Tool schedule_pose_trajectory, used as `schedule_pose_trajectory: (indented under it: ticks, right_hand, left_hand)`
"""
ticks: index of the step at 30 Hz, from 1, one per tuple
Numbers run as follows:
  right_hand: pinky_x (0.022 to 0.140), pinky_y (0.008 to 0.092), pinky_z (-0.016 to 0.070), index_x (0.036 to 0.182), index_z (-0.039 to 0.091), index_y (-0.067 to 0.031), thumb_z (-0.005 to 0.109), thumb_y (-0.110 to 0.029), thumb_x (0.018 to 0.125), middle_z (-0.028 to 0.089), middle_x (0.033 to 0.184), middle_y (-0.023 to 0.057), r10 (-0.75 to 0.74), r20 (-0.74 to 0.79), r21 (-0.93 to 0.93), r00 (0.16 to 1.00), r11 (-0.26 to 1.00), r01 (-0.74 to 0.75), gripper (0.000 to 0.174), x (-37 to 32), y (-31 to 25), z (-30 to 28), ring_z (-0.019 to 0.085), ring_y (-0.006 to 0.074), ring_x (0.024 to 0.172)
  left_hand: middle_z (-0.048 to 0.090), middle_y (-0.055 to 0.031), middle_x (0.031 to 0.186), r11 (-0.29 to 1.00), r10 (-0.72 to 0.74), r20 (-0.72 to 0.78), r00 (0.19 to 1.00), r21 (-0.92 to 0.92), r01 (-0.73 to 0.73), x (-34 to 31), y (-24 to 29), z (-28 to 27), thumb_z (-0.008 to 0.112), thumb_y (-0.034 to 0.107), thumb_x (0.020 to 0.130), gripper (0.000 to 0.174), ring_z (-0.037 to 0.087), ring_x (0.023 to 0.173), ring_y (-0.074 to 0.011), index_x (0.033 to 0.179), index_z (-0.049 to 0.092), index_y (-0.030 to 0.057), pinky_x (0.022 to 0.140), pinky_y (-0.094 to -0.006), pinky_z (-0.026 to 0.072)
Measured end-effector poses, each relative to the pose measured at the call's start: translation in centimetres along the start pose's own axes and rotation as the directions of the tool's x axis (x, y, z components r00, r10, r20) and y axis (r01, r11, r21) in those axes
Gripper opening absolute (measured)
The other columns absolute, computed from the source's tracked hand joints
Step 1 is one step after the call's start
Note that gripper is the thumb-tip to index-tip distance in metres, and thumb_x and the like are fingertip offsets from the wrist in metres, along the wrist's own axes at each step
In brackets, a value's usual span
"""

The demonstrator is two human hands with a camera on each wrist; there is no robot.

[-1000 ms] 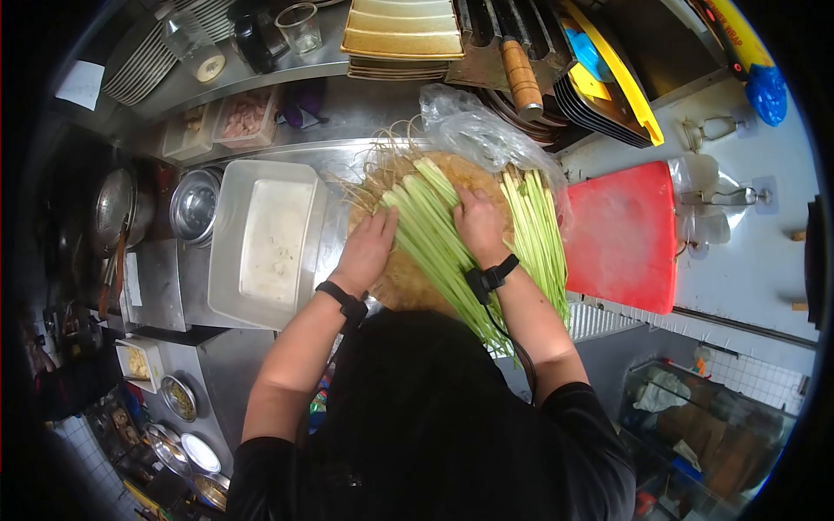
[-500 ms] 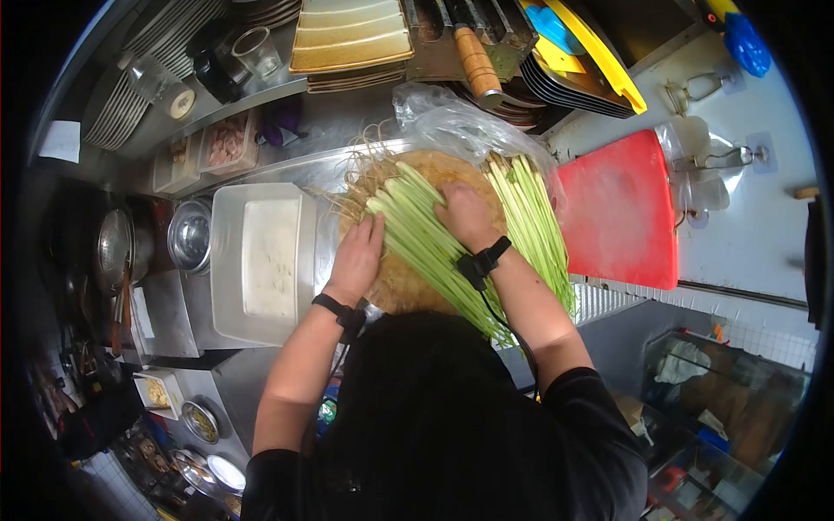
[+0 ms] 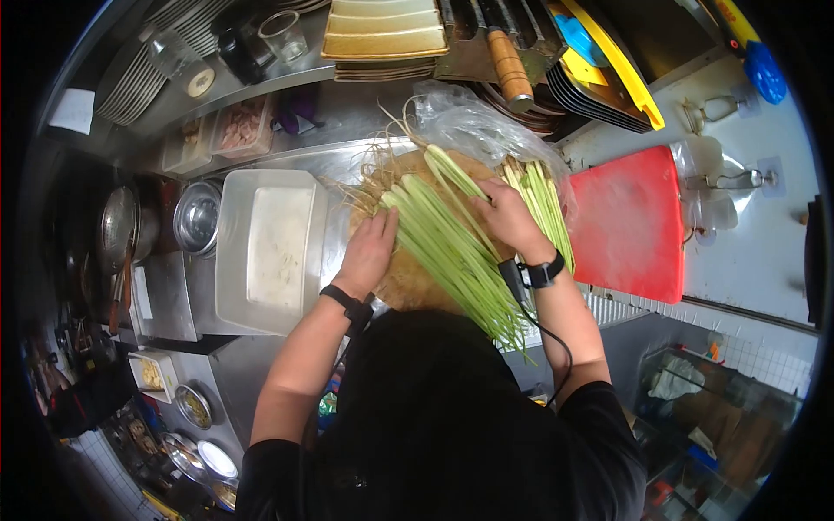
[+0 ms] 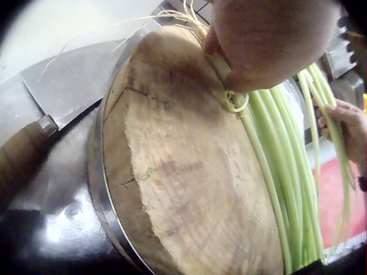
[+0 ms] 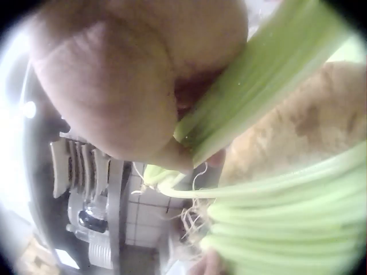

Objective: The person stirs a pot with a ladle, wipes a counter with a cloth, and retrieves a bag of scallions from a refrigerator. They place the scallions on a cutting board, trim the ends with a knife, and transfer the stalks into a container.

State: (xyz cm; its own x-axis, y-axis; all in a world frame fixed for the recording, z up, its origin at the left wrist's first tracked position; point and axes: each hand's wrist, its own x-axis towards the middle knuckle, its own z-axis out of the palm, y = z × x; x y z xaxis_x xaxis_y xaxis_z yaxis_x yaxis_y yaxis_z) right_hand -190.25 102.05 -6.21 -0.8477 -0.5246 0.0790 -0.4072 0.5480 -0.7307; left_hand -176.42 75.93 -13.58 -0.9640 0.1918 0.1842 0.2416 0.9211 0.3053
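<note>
Long green celery stalks (image 3: 452, 260) with stringy roots lie in a bundle across a round wooden chopping block (image 3: 413, 282). My left hand (image 3: 369, 252) holds the bundle's root end at the block's left side; in the left wrist view its thumb and finger close around a stalk there. To the right, my right hand (image 3: 508, 217) grips a separated celery stalk (image 5: 264, 80), angled away from the bundle with its roots pointing to the back. A second pile of celery (image 3: 539, 195) lies beyond the right hand, partly hidden by it.
A cleaver (image 4: 74, 80) lies beside the block. To the left stands a white plastic tub (image 3: 230, 260); to the right, a red cutting board (image 3: 630, 226). A clear plastic bag (image 3: 473, 126) sits behind the block, under a shelf of plates (image 3: 382, 35) and knives.
My right hand has moved right, drawing a stalk away from the bundle and opening a gap between them. The left hand stays at the root end. The head view has shifted slightly.
</note>
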Motion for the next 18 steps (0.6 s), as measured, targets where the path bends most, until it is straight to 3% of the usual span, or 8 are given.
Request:
schedule_pose_trajectory:
  ticks: [2,3,6,8,18]
  right_hand:
    - [0.090,0.0440,0.0516,0.119,0.071,-0.0027,0.066,-0.018,0.098,0.068,0.105,0.0235,0.114,0.220,0.058,0.969,0.990,-0.129,0.027,-0.5,-1.8,-0.6,0.065,0.0409,0.100]
    - [0.091,0.0439,0.0521,0.121,0.070,-0.0039,0.065,-0.019,0.099,0.069,0.108,0.0236,0.112,0.276,0.130,0.955,0.980,-0.152,0.028,-0.8,-1.6,0.3,0.066,0.0409,0.101]
    - [0.090,0.0448,0.0529,0.123,0.070,-0.0050,0.066,-0.020,0.099,0.069,0.110,0.0242,0.178,0.346,0.072,0.921,0.974,-0.216,0.029,-1.4,-1.4,3.0,0.067,0.0419,0.099]
    - [0.089,0.0452,0.0535,0.124,0.069,-0.0038,0.067,-0.018,0.097,0.069,0.112,0.0254,0.162,0.319,0.119,0.934,0.971,-0.209,0.031,-1.7,-0.7,4.6,0.068,0.0422,0.100]
    - [0.092,0.0450,0.0538,0.126,0.068,0.0017,0.069,-0.014,0.094,0.069,0.110,0.0258,0.098,0.161,-0.064,0.982,0.994,-0.089,0.035,-1.6,-1.7,6.2,0.067,0.0428,0.101]
  left_hand:
    - [0.056,-0.0222,0.133,1.000,-0.009,0.003,1.000,-0.003,0.009,-0.1,0.1,-0.2,0.064,0.003,0.086,0.066,0.058,0.112,-0.0363,0.148,0.046,-0.0053,0.099,-0.0415,0.0513]
    - [0.056,-0.0221,0.132,1.000,-0.007,0.008,1.000,-0.005,0.007,0.0,0.1,-0.3,0.063,0.002,0.086,0.066,0.058,0.112,-0.0360,0.148,0.045,-0.0053,0.099,-0.0412,0.0511]
    - [0.056,-0.0220,0.133,0.999,-0.006,0.002,1.000,-0.041,0.007,-0.1,0.0,-0.3,0.060,0.000,0.085,0.067,0.058,0.113,-0.0356,0.149,0.044,-0.0056,0.100,-0.0406,0.0508]
    - [0.055,-0.0218,0.134,0.999,-0.019,0.007,1.000,-0.041,0.019,0.0,0.1,-0.4,0.059,0.000,0.085,0.067,0.058,0.113,-0.0352,0.149,0.044,-0.0057,0.100,-0.0403,0.0505]
    - [0.055,-0.0197,0.131,0.999,0.002,-0.038,0.999,-0.032,-0.003,-0.2,0.1,-0.4,0.057,0.000,0.085,0.062,0.058,0.108,-0.0334,0.146,0.046,-0.0069,0.097,-0.0407,0.0517]
